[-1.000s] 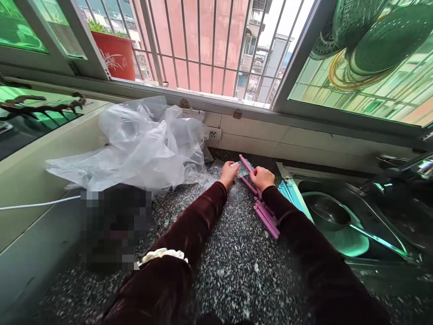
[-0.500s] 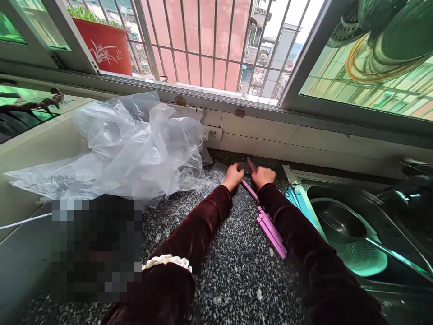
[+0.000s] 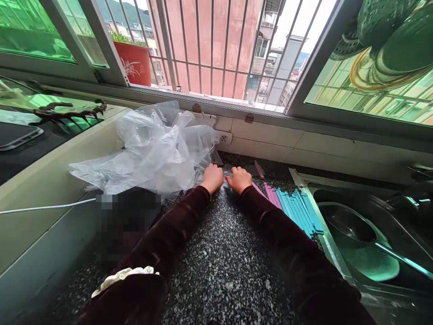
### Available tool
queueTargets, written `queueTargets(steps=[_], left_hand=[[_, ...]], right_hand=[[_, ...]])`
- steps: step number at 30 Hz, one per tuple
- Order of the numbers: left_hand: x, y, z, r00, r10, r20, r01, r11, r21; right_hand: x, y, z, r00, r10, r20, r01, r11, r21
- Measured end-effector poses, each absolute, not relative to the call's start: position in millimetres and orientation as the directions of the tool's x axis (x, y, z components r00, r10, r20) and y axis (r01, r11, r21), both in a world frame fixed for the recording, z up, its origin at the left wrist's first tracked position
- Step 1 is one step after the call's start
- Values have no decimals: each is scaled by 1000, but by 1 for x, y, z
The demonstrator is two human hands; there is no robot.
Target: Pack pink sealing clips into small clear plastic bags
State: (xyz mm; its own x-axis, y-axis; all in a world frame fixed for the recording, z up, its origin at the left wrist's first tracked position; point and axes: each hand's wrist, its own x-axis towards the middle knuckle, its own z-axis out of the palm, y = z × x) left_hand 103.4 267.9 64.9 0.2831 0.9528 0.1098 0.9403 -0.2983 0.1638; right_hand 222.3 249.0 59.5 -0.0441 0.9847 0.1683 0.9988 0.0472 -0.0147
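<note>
Both my hands work close together on the speckled counter (image 3: 223, 257), near the back wall. My left hand (image 3: 213, 178) is closed, its fingers curled down beside a piece of clear plastic film (image 3: 228, 170). Just right of it, my right hand (image 3: 240, 179) is closed too, thumb toward the left hand, at the same film. The film's edges are hard to make out under the fingers. A single pink stick (image 3: 259, 169) lies beyond my right hand. More pink sticks (image 3: 272, 195) and a row of blue sticks (image 3: 297, 210) lie beside my right forearm.
A heap of clear plastic bags (image 3: 158, 153) lies left of my hands, in front of a wall socket (image 3: 223, 139). At right is a metal sink (image 3: 320, 225) holding a pan (image 3: 348, 223). A white cable (image 3: 47, 208) runs in from the left, and a phone (image 3: 20, 135) lies on the stove.
My right hand has let go of the pink stick, which now lies on the counter, and has moved left. My left hand has shifted left too. More of the blue sticks shows.
</note>
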Motion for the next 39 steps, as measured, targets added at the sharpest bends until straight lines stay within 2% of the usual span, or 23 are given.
queueTargets(steps=[6, 15, 17, 20, 22, 24, 28, 32, 35, 39], left_hand=[[108, 264, 53, 313, 942, 119, 927, -331, 179], [104, 236, 62, 415, 900, 135, 851, -436, 291], [101, 221, 65, 440, 888, 135, 829, -459, 320], [88, 195, 69, 450, 883, 131, 775, -459, 434], [76, 177, 69, 406, 903, 140, 675, -399, 621], [64, 161, 66, 341, 929, 141, 558, -321, 766], [51, 139, 53, 337, 941, -17, 321, -98, 942], [53, 125, 48, 466, 875, -134, 147, 73, 986], [53, 117, 47, 540, 833, -122, 105, 78, 991], [49, 113, 41, 528, 840, -126, 96, 88, 991]], right_hand=[[215, 257, 49, 7, 987, 161, 1000, -8, 9], [235, 227, 58, -51, 968, 244, 999, 45, 29], [244, 211, 55, -85, 948, 308, 996, 82, 22], [258, 178, 50, -203, 802, 562, 971, 238, 11], [267, 153, 48, -273, 631, 726, 926, 376, 22], [273, 128, 48, -314, 465, 828, 872, 486, 58], [274, 84, 51, -379, 290, 879, 778, 614, 132], [268, 61, 47, -457, 234, 858, 683, 710, 170], [261, 55, 41, -491, 206, 846, 632, 753, 184], [256, 52, 37, -511, 198, 837, 599, 780, 181]])
